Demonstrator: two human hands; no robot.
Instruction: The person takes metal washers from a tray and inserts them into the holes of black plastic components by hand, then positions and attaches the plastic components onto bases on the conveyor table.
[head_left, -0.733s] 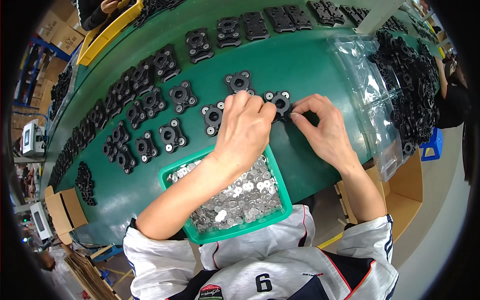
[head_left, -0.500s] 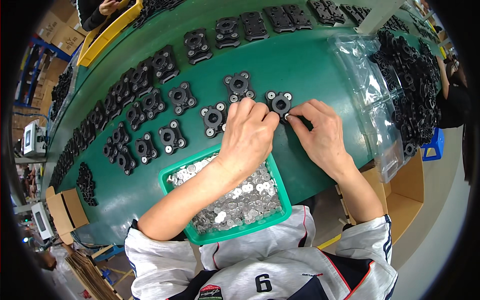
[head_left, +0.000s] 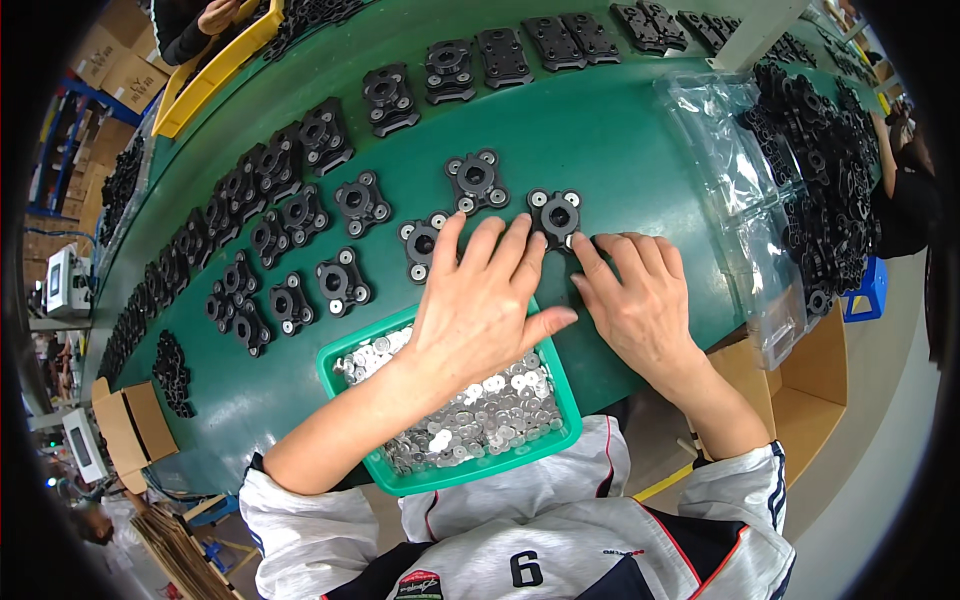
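My left hand [head_left: 482, 295] is over the far edge of a green tray [head_left: 568, 395], fingers spread and thumb apart, apparently holding nothing. Its fingertips reach the near side of a black four-cornered part with a round hub [head_left: 556, 213]. My right hand [head_left: 640, 310] has its fingers extended, and the index fingertip rests on the near right corner of that same part, at a washer. Flat silvery washers [head_left: 480, 430] fill the tray. Another black part [head_left: 419, 240] lies partly behind my left fingers, and a third [head_left: 476, 180] sits just beyond.
Rows of similar black parts [head_left: 340, 278] stretch left and back across the green table [head_left: 640, 150]. Clear plastic bags [head_left: 735, 180] and a heap of black parts [head_left: 820, 170] lie at right, above an open cardboard box [head_left: 810, 400]. Another person's hand [head_left: 218, 16] shows beside a yellow bin [head_left: 205, 75].
My left hand has opened from bent, bunched fingers to a spread pose, its thumb swinging out right. My right hand's pinch at the part's corner has loosened into extended fingers.
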